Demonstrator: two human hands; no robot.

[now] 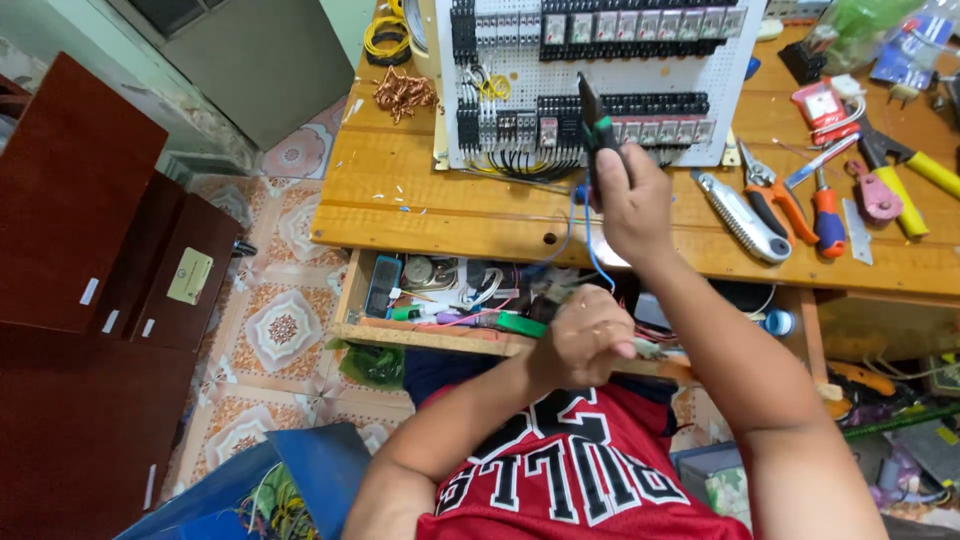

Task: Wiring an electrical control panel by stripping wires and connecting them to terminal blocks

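a wooden bench (420, 200) runs across the top of the view, with an open drawer (440, 300) full of small parts under its front edge. standing on the bench is a white perforated panel (600, 75) carrying rows of black relays and terminal blocks, with black wires bunched at its lower left. to its right lie a grey utility knife (742, 218), orange-handled pliers (775, 200) and a red-handled screwdriver (828, 215). a tangle of copper wire (403, 95) sits left of the panel. the right hand (632, 200) is closed around a dark, green-marked hand tool (597, 125), its tip up against the panel's lower row. a thin blue wire (590, 245) hangs from that hand toward the left hand (585, 340), which is curled shut over the drawer's front edge; what it grips i cannot tell.
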